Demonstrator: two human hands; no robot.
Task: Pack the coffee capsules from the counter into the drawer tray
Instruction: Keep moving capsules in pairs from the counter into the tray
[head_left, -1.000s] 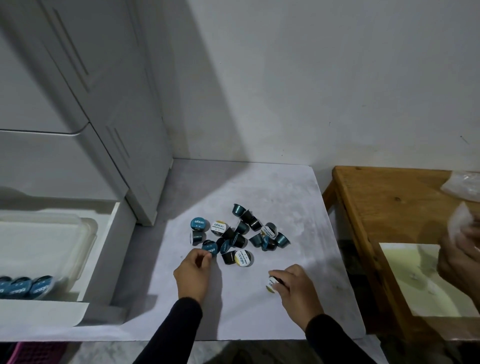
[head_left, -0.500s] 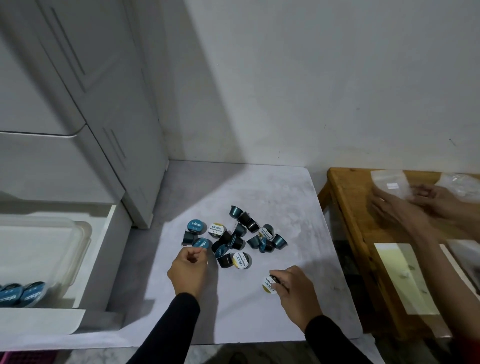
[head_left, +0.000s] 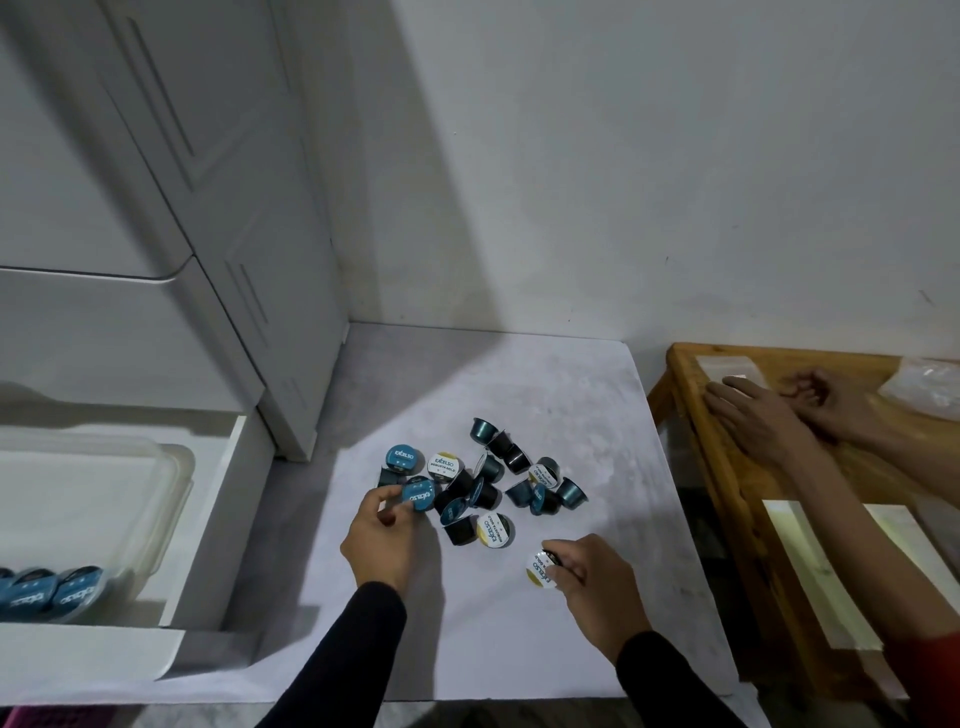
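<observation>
At the near edge of the pile, the left hand (head_left: 382, 540) has thumb and forefinger closed on the rim of a blue-lidded capsule (head_left: 418, 495), while the right hand (head_left: 592, 582) curls round a yellow-lidded capsule (head_left: 540, 569) set apart from the rest. Behind both, the remaining capsules (head_left: 488, 486) lie jumbled on the pale counter (head_left: 545, 395), some upright, some tipped. They look light and rigid, with smooth tapered sides that may slip; the flanged rim under the foil lid seems the surest hold, since the foil itself could dent. Well to the left, the clear drawer tray (head_left: 171, 478) stands open, with what appear to be three or four blue capsules (head_left: 52, 595) at its near end.
</observation>
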